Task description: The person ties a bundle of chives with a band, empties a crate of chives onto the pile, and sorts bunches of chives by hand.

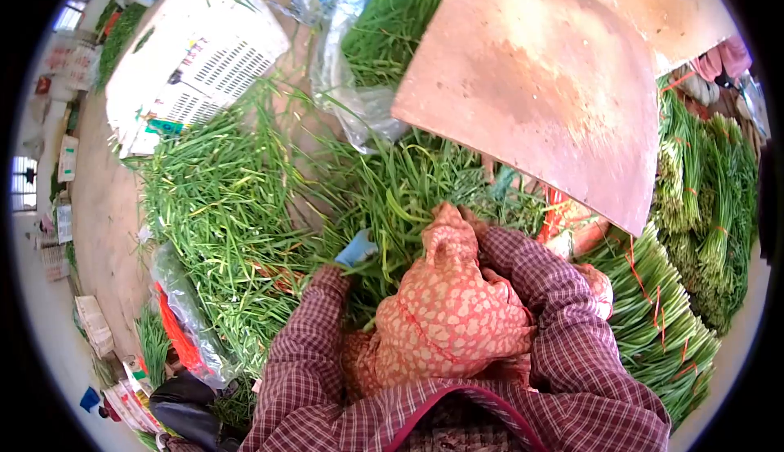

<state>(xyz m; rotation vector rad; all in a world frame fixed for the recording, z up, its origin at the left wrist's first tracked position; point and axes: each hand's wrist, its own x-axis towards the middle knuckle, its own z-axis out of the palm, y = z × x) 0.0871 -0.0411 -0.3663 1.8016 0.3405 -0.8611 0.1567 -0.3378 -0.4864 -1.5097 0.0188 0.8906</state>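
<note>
My left hand (357, 249), in a blue glove, is low among loose long green stalks (237, 207) on the floor; its fingers are not clear. My right hand (474, 221) is mostly hidden behind the peak of a red and cream spotted cloth (445, 313) over my lap. Its sleeve rests along the cloth's right side, close to more green stalks. What either hand holds, if anything, cannot be made out. Both arms wear checked sleeves.
A worn board (539, 84) juts in at the upper right. Tied green bundles (645, 313) lie at the right, with more bundles (706, 199) beyond. A white slatted crate (196, 60) stands upper left. Clear plastic (355, 113) wraps greens near the top middle.
</note>
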